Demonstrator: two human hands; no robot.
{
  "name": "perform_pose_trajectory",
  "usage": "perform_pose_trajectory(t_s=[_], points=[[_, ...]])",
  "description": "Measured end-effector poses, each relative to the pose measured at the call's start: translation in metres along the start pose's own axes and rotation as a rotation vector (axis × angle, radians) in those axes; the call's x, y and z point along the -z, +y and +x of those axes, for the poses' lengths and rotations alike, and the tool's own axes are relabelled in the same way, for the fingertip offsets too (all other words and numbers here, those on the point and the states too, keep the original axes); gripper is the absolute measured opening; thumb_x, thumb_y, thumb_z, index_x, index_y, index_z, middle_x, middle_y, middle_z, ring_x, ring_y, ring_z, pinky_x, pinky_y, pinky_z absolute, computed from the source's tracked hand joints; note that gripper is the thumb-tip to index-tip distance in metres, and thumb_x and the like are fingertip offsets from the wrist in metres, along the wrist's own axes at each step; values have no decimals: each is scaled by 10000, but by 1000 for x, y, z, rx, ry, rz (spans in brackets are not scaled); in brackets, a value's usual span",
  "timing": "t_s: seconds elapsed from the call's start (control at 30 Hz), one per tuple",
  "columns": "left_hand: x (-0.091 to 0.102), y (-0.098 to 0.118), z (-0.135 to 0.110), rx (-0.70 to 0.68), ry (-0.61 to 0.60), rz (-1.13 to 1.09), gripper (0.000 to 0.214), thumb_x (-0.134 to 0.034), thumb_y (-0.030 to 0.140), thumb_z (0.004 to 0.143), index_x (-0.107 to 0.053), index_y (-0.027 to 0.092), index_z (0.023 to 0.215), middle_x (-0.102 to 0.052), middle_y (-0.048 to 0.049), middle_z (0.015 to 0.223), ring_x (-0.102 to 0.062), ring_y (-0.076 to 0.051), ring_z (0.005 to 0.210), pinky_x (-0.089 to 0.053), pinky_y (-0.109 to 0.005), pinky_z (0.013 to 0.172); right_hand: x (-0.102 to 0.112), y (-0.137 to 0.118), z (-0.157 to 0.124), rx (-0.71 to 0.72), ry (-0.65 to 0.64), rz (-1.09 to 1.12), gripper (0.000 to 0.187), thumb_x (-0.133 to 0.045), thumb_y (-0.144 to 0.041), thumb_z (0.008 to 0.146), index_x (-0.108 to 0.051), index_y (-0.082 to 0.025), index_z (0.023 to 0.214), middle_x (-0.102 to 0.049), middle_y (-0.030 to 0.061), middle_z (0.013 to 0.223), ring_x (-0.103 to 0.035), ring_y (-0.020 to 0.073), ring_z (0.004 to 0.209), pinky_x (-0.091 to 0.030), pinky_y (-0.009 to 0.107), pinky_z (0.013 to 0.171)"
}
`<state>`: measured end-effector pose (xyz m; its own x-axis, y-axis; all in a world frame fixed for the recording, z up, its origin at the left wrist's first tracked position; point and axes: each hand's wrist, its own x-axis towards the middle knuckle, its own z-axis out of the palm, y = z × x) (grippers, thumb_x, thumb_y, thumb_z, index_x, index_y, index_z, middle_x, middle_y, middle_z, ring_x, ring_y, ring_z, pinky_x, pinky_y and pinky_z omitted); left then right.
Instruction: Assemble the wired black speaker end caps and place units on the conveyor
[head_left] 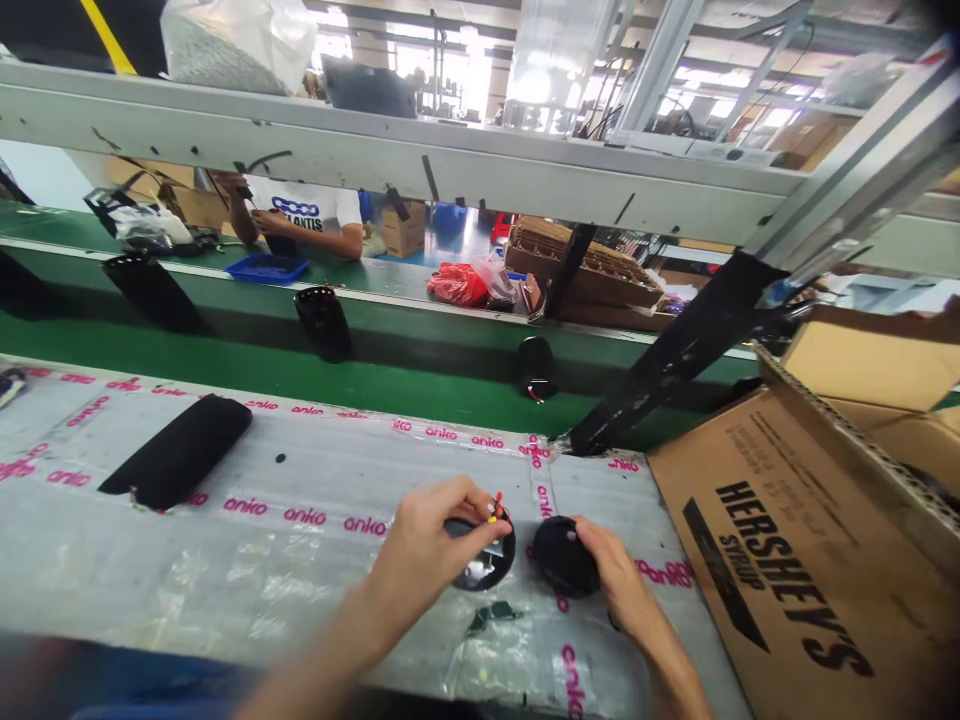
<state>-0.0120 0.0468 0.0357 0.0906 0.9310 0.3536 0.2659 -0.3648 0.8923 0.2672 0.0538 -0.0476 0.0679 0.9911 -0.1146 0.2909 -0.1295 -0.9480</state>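
Note:
My left hand [429, 532] has its thumb and finger pinched on thin wires [498, 506] with small red and yellow ends. Beneath those fingertips lies a round, shiny black disc-shaped part [491, 572], partly covered by the hand. My right hand [616, 568] grips the right edge of a round, dull black part [561, 558]. The two round parts are side by side, with a narrow gap between them. Farther left, a black fabric-like cylinder [184, 450] lies on the taped work surface [300, 570].
A Hershey's cardboard box [757, 560] stands at the right, beside a slanted black post [667, 350]. Black cylinders [322, 322] and a small round part [535, 366] sit on the green belt [420, 375]. A shelf beam [360, 140] crosses above; a co-worker [315, 215] works opposite.

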Motion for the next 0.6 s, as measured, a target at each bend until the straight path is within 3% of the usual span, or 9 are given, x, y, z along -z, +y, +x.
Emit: perform_pose_trajectory(t_s=[0.1, 0.2, 0.3, 0.4, 0.5, 0.6], points=[[2, 4, 7, -6, -60, 1, 191, -894, 140, 854, -710, 189, 856, -798, 26, 870, -805, -137, 753, -640, -195, 742, 14, 0, 4, 31, -62, -176, 436, -789, -608, 833, -862, -227, 1030, -810, 122, 1068, -704, 401, 1129, -454, 618, 1168], [1, 5, 7, -32, -70, 9, 147, -869, 137, 889, -740, 202, 920, -812, 40, 878, -807, -130, 756, -625, -198, 772, 14, 0, -3, 90, -66, -289, 592, -813, -516, 802, -771, -256, 1332, -682, 145, 1404, -557, 421, 1397, -327, 635, 1274], [-3, 7, 0, -55, -71, 45, 123, -826, 148, 942, -758, 233, 1000, -834, 57, 912, -810, -125, 792, -599, -201, 799, 5, 6, -11, 176, -190, -440, 778, -869, -380, 731, -678, -290, 1479, -605, 142, 1518, -538, 413, 1440, -398, 610, 1252], [-8, 10, -6, -124, -34, 129, 115, -800, 159, 968, -754, 244, 1031, -838, 48, 946, -794, -151, 849, -575, -241, 820, -1, 10, -13, 218, -215, -506, 699, -824, -340, 766, -696, -269, 1450, -663, 156, 1421, -601, 402, 1375, -449, 612, 1218], [-13, 13, -10, -202, 0, 190, 104, -771, 154, 981, -739, 232, 1042, -827, 22, 945, -766, -182, 859, -561, -286, 810, 1, -3, -12, 146, -200, -251, 677, -789, -471, 873, -623, -269, 1498, -681, 151, 1457, -653, 368, 1363, -508, 569, 1185], [-16, 13, -10, -254, 11, 205, 91, -768, 169, 979, -731, 223, 1042, -815, 2, 927, -750, -194, 836, -554, -309, 785, -2, -29, -15, 8, -237, 330, 643, -695, -662, 933, -652, -274, 1444, -758, 145, 1385, -775, 360, 1172, -630, 510, 1010]])
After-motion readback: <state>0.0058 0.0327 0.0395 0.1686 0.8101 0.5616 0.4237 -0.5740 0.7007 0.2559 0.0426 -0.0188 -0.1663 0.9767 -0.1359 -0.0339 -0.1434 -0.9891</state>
